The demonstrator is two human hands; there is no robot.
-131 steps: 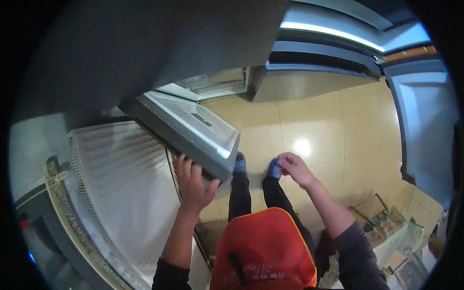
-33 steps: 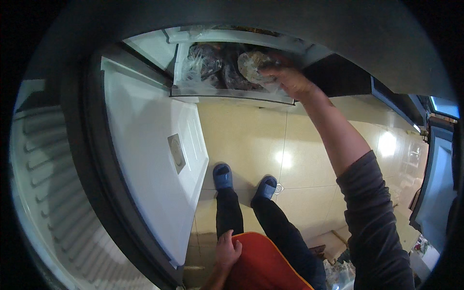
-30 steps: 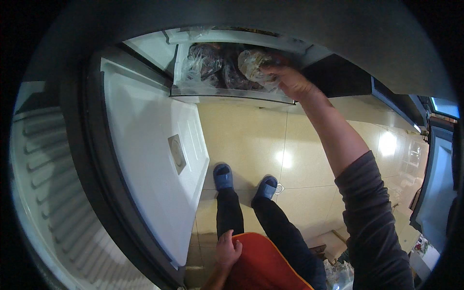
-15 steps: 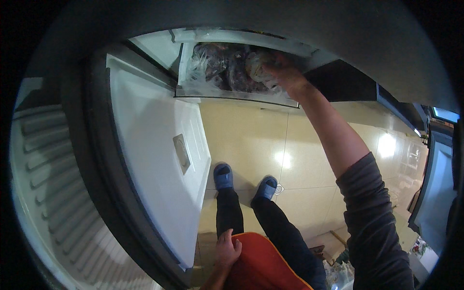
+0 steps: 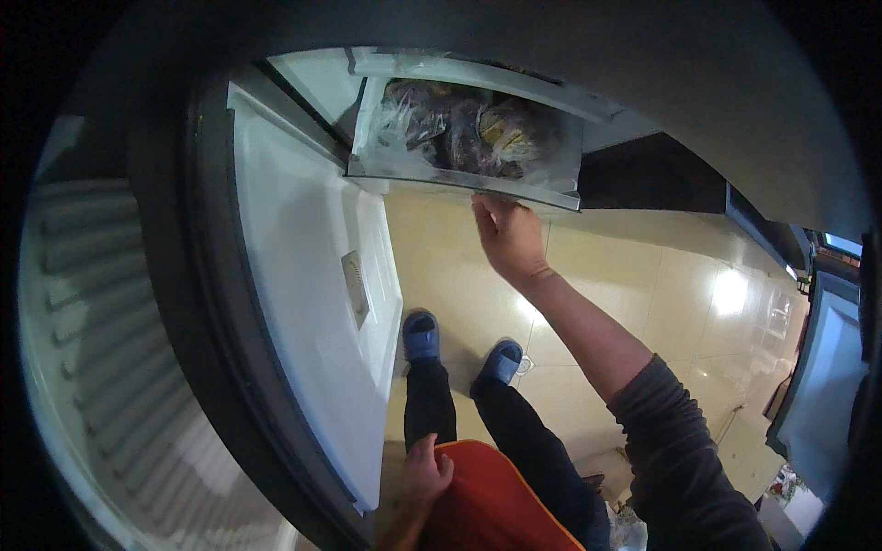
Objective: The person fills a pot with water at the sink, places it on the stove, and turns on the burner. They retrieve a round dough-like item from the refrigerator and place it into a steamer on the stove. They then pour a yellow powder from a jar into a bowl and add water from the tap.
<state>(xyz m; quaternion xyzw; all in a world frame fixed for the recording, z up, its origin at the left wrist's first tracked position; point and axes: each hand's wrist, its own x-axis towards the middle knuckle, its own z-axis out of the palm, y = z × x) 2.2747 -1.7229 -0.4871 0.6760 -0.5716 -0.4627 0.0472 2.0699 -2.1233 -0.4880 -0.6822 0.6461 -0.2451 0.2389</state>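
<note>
A clear-walled freezer drawer (image 5: 367, 167) is pulled out at the top, packed with plastic-bagged frozen food. A round, yellowish bagged lump (image 5: 507, 131) lies toward its right side, and dark bagged pieces (image 5: 432, 119) fill the middle and left. My right hand (image 5: 511, 237) is at the drawer's front edge, fingers curled against it; their tips are partly hidden. Low in the picture, my left hand (image 5: 428, 473) rests on my red apron (image 5: 491, 500) over my thigh, its fingers loosely extended and holding nothing.
An open white-lined fridge door (image 5: 303, 248) stands to the left, and beyond it a ribbed white panel (image 5: 119, 349). My feet, in blue slippers (image 5: 421, 336), stand on pale floor tiles (image 5: 459, 253). A dark overhanging edge crosses the top. Household items sit at the lower right.
My right hand has left the round bagged lump inside the drawer and come down to the drawer's front edge. My left hand has stayed by the apron.
</note>
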